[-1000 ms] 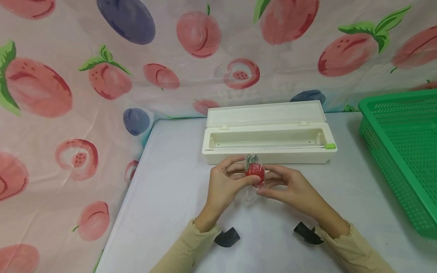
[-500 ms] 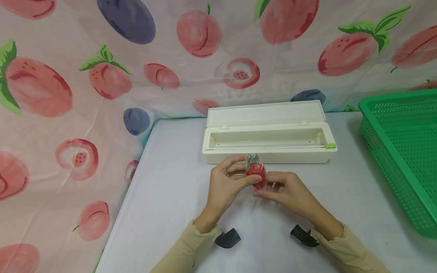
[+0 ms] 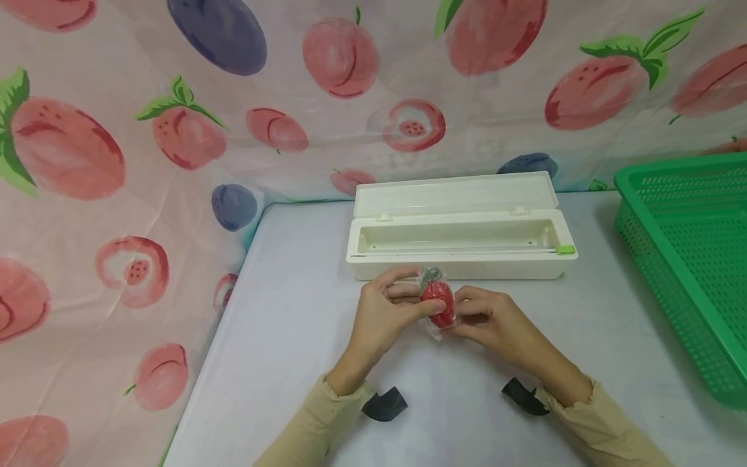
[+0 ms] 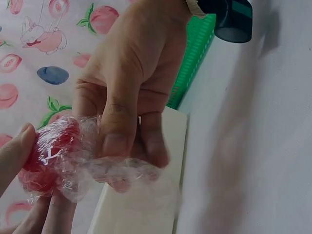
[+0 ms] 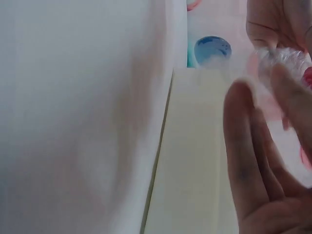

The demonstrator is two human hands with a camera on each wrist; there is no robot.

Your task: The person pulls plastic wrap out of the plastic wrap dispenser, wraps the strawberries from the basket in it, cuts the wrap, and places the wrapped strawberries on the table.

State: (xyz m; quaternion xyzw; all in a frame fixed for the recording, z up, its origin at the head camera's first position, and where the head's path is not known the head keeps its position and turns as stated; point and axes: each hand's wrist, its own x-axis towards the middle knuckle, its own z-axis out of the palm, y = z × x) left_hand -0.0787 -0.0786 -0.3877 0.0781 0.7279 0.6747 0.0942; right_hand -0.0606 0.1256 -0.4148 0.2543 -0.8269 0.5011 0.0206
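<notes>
A red strawberry point(image 3: 441, 293) with a green top, bundled in clear plastic wrap, is held up in front of the white box. My left hand point(image 3: 379, 321) grips it, thumb across its front and fingers behind. In the left wrist view, the wrapped strawberry point(image 4: 53, 144) shines through creased film, and a twisted tail of plastic wrap point(image 4: 124, 170) trails off it. My right hand point(image 3: 504, 327) is at its lower right side, thumb and curled fingers pinching the loose film. The right wrist view catches the crumpled film point(image 5: 282, 59) only at its edge, past the fingers.
Behind the hands stands a long white box point(image 3: 467, 270), its lid point(image 3: 455, 194) raised, with a green slider point(image 3: 565, 250) on its front edge. A green perforated basket point(image 3: 671, 279) is at the right. A fruit-print cloth point(image 3: 327, 143) hangs at the back and left.
The right hand comes in toward the strawberry's lower side, draws back slightly and works at the film. The strawberry tips a little in the left hand's steady grip.
</notes>
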